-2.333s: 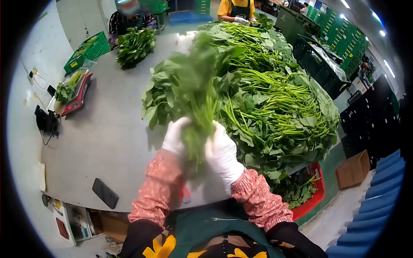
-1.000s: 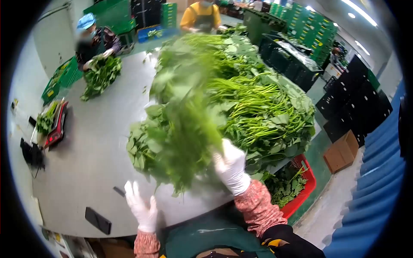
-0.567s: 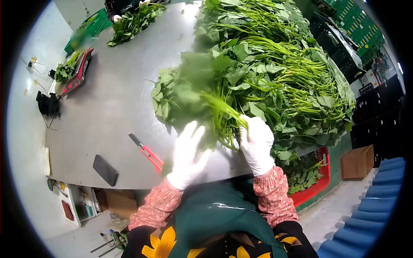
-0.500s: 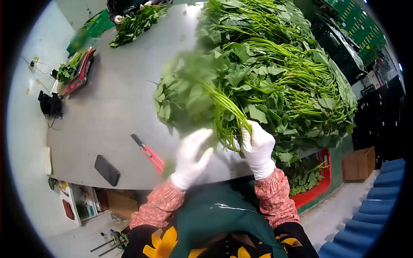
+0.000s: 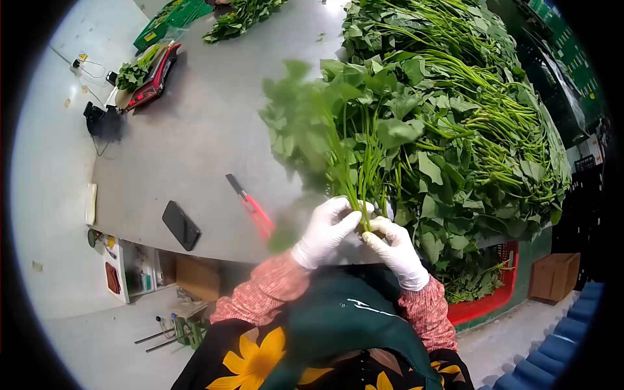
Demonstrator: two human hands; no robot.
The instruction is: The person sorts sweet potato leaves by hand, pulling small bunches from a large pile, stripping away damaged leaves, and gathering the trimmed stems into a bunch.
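Observation:
A bunch of long-stemmed leafy greens [image 5: 354, 162] stands upright in front of me, its leafy tops fanned away and partly blurred. My left hand [image 5: 328, 231], in a white glove, is closed around the stems from the left. Lower down, my right hand [image 5: 398, 250], gloved too, pinches the stem ends between thumb and fingers. Just beyond and to the right lies a big heap of the same greens [image 5: 481, 130], stems and leaves layered together. A red-handled cutting tool [image 5: 250, 207] rests on the metal table [image 5: 214, 136] left of my hands.
A black phone [image 5: 181, 225] lies near the table's front edge. Farther back at left are a red scale [image 5: 153, 81] with greens on it and a green crate [image 5: 185, 19]. A red basket [image 5: 487, 302] of leaves stands below the right edge, beside a cardboard box [image 5: 554, 277].
My left hand has moved right from open beside the bunch to closed on its stems. The bunch has swung more upright, and my right hand has lowered to the stem ends.

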